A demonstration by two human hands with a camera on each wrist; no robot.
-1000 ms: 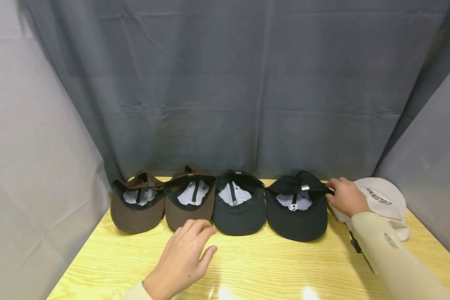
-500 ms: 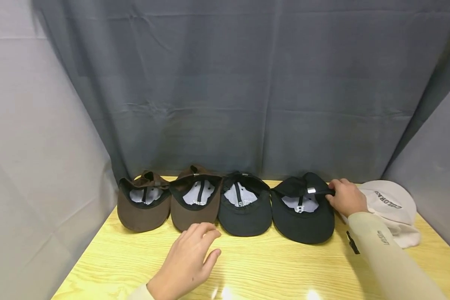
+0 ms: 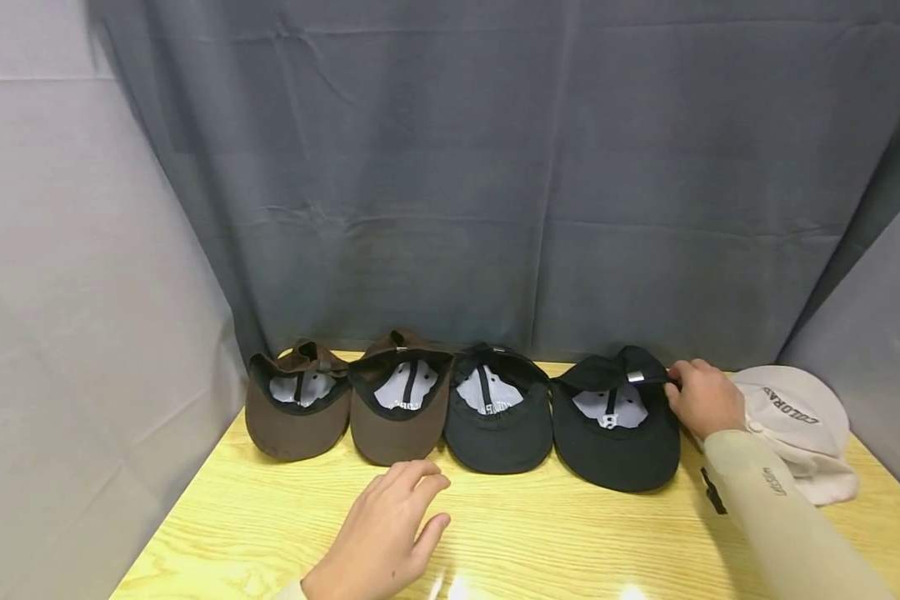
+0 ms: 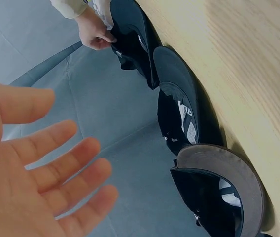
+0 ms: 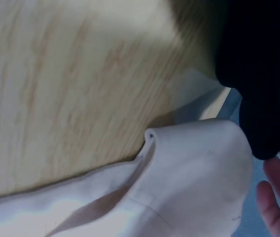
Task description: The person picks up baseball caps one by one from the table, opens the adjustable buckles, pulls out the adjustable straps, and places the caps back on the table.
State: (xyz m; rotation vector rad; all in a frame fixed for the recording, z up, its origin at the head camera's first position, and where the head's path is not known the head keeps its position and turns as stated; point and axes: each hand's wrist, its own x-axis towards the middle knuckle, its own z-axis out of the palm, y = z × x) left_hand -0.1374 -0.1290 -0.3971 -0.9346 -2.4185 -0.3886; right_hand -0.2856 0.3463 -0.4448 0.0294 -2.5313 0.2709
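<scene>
My right hand (image 3: 707, 398) pinches the right edge of the black cap (image 3: 618, 457) at the right of the dark row. This cap lies upturned, its brim toward me and its pale lining showing. A second black cap (image 3: 498, 443) lies directly to its left, followed by two brown caps, the nearer brown cap (image 3: 399, 437) and the far-left brown cap (image 3: 296, 432), all turned the same way. My left hand (image 3: 386, 529) hovers over the table in front of the row, fingers loosely spread, holding nothing; its palm shows in the left wrist view.
A cream cap (image 3: 798, 408) with dark lettering lies crown up at the right, just beyond my right hand. Behind the row hangs a grey curtain (image 3: 450, 183), and pale cloth walls (image 3: 60, 275) flank the wooden table (image 3: 555, 533).
The head view has swung slightly left, so the caps appear farther right. My right hand keeps its grip on the black cap; the left hand stays loosely spread above the table.
</scene>
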